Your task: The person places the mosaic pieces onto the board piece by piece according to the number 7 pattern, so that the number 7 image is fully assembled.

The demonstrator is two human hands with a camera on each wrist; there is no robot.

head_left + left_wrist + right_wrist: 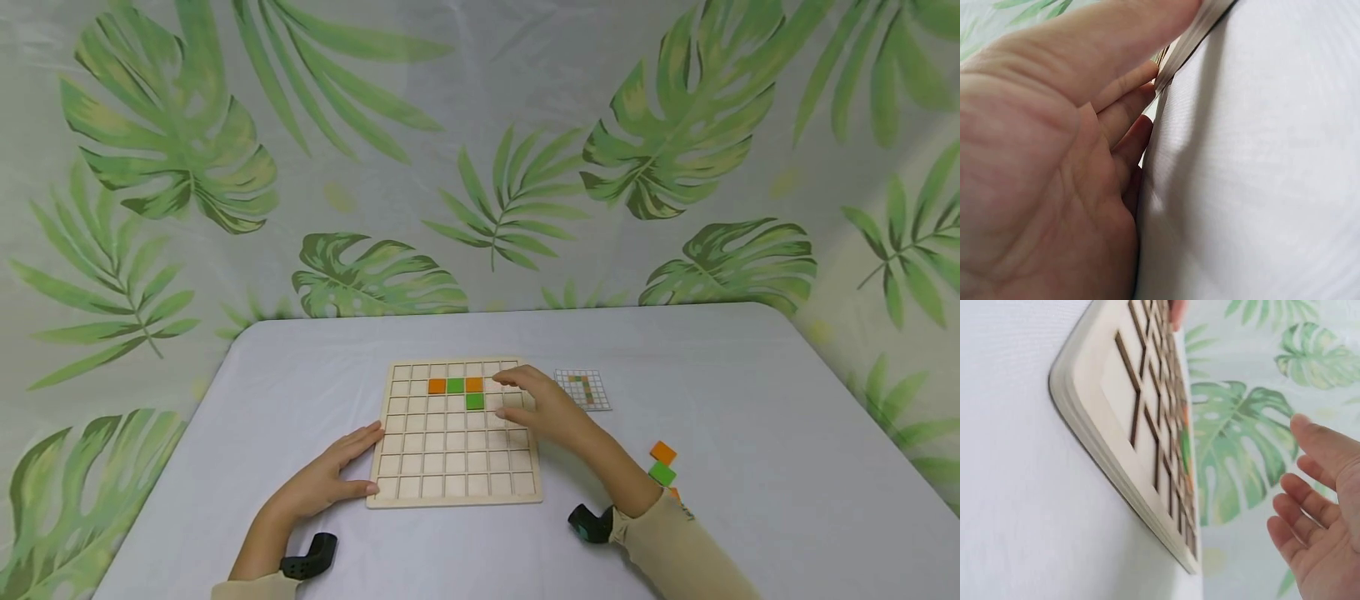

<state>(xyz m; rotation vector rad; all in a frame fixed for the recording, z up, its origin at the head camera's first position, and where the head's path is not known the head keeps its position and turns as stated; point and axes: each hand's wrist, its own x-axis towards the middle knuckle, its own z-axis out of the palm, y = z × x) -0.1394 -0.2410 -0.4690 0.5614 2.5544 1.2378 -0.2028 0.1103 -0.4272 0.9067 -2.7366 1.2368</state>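
Fingers and thumb are apart on the right hand above the board; the left hand, thumb apart too, touches the board's side.

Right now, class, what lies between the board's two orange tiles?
One green tile, in a square of the board; the head view shows it.
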